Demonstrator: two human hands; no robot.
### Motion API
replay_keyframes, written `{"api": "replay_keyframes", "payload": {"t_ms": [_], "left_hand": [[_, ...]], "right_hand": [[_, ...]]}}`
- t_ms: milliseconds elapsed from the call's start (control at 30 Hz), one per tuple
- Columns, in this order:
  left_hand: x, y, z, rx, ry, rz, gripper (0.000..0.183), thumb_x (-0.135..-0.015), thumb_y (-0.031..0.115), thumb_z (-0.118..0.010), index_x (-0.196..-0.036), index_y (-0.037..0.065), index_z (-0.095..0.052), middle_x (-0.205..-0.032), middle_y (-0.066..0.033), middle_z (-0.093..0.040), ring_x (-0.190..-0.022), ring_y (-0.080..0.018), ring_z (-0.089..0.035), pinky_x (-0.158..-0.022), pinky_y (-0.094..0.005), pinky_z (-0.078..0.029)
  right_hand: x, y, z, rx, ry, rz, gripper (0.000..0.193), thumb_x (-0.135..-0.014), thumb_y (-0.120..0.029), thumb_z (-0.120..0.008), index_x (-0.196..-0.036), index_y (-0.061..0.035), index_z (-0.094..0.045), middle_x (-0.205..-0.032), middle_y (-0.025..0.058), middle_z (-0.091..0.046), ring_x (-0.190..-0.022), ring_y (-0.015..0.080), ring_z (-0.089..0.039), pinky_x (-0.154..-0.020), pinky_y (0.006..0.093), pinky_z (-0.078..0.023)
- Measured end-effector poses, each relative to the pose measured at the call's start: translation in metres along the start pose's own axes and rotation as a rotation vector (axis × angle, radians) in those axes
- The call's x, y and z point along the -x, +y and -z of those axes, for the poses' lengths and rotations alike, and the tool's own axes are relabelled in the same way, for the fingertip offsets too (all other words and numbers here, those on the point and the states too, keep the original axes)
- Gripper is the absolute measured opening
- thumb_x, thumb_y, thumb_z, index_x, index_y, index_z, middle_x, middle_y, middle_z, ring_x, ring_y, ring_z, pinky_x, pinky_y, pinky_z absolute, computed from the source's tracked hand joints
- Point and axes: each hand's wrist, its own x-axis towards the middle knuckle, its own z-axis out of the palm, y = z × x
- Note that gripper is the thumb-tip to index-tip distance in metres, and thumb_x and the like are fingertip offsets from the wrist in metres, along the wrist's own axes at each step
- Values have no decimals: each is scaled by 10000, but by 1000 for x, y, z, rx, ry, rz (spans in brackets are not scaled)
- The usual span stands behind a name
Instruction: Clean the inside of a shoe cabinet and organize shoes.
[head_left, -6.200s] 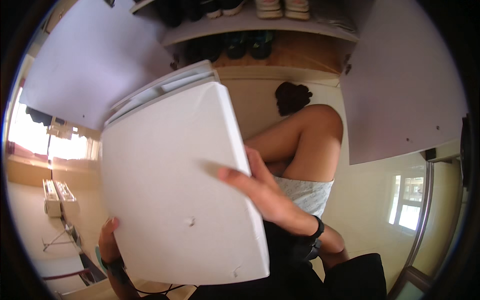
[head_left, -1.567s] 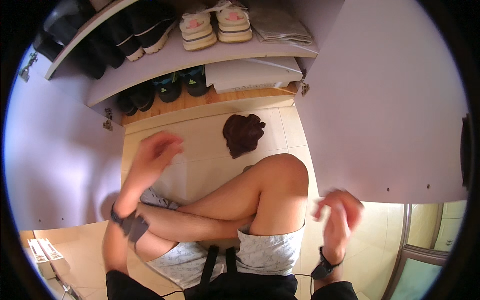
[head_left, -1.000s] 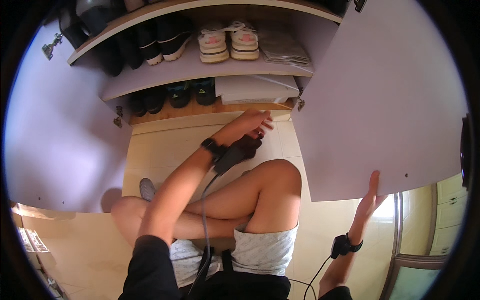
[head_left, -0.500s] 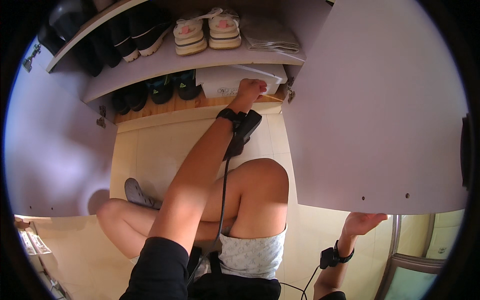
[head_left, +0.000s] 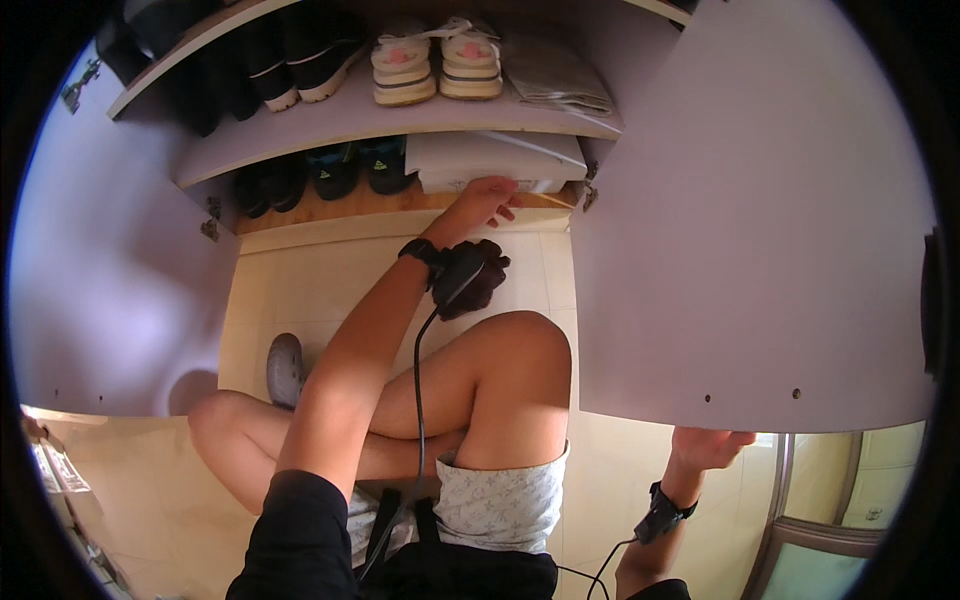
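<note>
My left hand [head_left: 488, 204] reaches to the bottom of an open shoe cabinet, at the front of a white box [head_left: 490, 160]. Its fingers are loosely apart with nothing held in them; whether they touch the box, I cannot tell. My right hand [head_left: 710, 448] is at the outer edge of the right cabinet door [head_left: 750, 240], its fingers partly hidden behind that edge. Dark shoes [head_left: 382, 166] stand left of the box. On the floor beneath my left wrist lies a dark brown crumpled thing [head_left: 482, 290], partly covered by the wrist device [head_left: 458, 277].
White sneakers [head_left: 470, 70], a folded grey cloth [head_left: 560, 75] and black boots [head_left: 315, 60] fill the shelf [head_left: 440, 122] above. The left cabinet door [head_left: 110, 290] stands open too. A cable [head_left: 420, 390] runs down from my left wrist. A grey clog [head_left: 285, 370] is near my legs.
My left hand has drawn back from the box toward me and its fingers have loosened. The brown thing shows more now. My right hand stays at the door edge; the view has shifted slightly.
</note>
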Motion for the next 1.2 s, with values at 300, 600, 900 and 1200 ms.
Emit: {"api": "replay_keyframes", "payload": {"t_ms": [300, 600, 900, 1200], "left_hand": [[67, -74, 58, -765, -210, -40, 448, -928, 241, -700, -1303, 15, -612, -1189, -147, -672, -1163, -273, -619, -986, -378, -497], [105, -23, 73, -1127, -258, -9, 389, -873, 220, -675, -1238, 86, -670, -1161, -158, -698, -1119, -351, -643, -939, -455, -513], [404, 224, 111, -1112, 535, -464, 125, -931, 38, -636, -1027, 28, -715, -861, -86, -705, -743, -198, -677, -663, -281, -525], [655, 234, 237, -1372, 1316, -674, 169, -1015, 75, -591, -1171, 38, -645, -1004, -35, -636, -757, -79, -521, -619, -215, -382]], "right_hand": [[24, 1, 27, -4, -7, -106, 569, -1019, -499, -539, -1490, -185, -475, -1485, 25, -511, -1370, 248, -469, -1116, 467, -395], [7, 5, 19, 27, -107, -173, 530, -1004, -464, -577, -1444, -173, -538, -1480, 30, -523, -1367, 258, -475, -1118, 469, -394], [8, 22, 18, -225, 63, -158, 650, -1009, -428, -559, -1539, -107, -363, -1534, 69, -437, -1397, 262, -416, -1127, 470, -352], [10, 45, 8, 144, 292, -77, 624, -1012, -274, -512, -1543, -13, -315, -1510, 106, -446, -1367, 250, -440, -1127, 400, -348]]}}
